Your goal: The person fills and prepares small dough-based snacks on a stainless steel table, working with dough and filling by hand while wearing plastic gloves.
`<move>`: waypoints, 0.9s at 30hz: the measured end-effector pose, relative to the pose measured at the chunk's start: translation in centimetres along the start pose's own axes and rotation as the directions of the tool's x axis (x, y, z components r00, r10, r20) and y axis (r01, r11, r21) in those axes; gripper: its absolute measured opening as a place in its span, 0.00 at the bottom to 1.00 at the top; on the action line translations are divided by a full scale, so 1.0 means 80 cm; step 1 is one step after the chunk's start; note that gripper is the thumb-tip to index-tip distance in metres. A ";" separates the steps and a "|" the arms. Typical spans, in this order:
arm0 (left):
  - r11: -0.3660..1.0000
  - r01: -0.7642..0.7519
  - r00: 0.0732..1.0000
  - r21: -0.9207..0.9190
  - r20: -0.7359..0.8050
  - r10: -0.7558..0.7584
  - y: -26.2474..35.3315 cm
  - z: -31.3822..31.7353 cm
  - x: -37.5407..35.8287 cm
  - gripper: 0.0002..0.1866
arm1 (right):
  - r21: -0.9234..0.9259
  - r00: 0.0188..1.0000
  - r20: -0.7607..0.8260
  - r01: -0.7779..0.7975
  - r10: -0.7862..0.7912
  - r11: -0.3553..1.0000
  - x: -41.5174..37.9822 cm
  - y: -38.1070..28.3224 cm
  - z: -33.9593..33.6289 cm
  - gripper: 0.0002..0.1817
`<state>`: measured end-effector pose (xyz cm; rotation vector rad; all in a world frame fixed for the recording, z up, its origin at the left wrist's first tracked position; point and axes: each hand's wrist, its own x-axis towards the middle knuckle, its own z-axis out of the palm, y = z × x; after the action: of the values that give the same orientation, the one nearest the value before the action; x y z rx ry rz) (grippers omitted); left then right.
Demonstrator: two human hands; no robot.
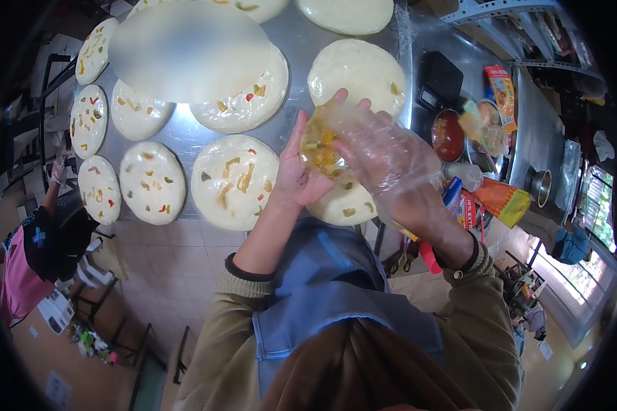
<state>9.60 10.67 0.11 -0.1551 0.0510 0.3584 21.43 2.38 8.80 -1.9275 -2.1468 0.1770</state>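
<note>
My left hand (301,179) is closed around a small clear container (312,125) of chopped candied fruit (324,152), in yellow, orange and green. Over my right hand (399,154) is a loose clear plastic glove (418,171). Its fingers are bent together into the fruit; the plastic partly blurs them. Both hands are above a round, flat dough (343,204) with a few green pieces on it. Just beyond lies another dough round (356,75) with one greenish piece at its right. To the left, a dough round (234,183) carries scattered red, orange and green bits.
Several more topped dough rounds (152,183) cover the metal table (291,103). On the right are a black scale (440,81), a bowl of red contents (448,135) and an orange-yellow packet (504,201). Another person (41,246) is at far left.
</note>
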 end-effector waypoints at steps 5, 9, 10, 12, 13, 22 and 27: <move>0.999 0.010 1.000 -0.031 0.009 -0.010 -0.004 -0.002 -0.001 0.31 | 0.026 0.993 0.103 -0.065 0.062 0.998 0.000 -0.004 0.005 0.26; 0.997 0.030 1.000 -0.077 0.009 -0.029 -0.003 -0.003 -0.001 0.32 | 0.063 0.992 0.110 -0.075 0.067 0.995 -0.005 0.008 0.013 0.26; 0.995 0.032 0.999 -0.099 0.008 -0.032 -0.002 -0.003 -0.002 0.32 | 0.043 0.997 0.067 -0.046 0.043 0.998 -0.006 0.011 0.013 0.26; 0.996 0.045 0.999 -0.080 -0.001 -0.046 0.001 -0.004 0.000 0.32 | 0.018 0.999 0.023 -0.024 0.023 1.000 -0.004 0.013 0.012 0.24; 0.996 0.053 0.999 -0.071 -0.005 -0.054 0.002 -0.005 0.001 0.32 | 0.013 0.999 0.021 -0.029 0.028 1.000 0.000 0.015 0.008 0.22; 0.996 0.071 0.997 -0.045 -0.024 -0.072 0.019 -0.017 0.013 0.31 | 0.374 0.950 0.128 -0.312 0.285 0.873 0.057 0.025 -0.015 0.07; 0.983 0.078 0.997 -0.166 -0.002 -0.079 0.028 -0.024 0.023 0.30 | -0.111 0.938 -0.156 0.296 -0.310 0.949 0.064 0.077 -0.007 0.06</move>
<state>10.50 13.06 -2.28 -0.3222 0.0233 0.2829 26.98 8.10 8.30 -1.5582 -2.3287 -0.1368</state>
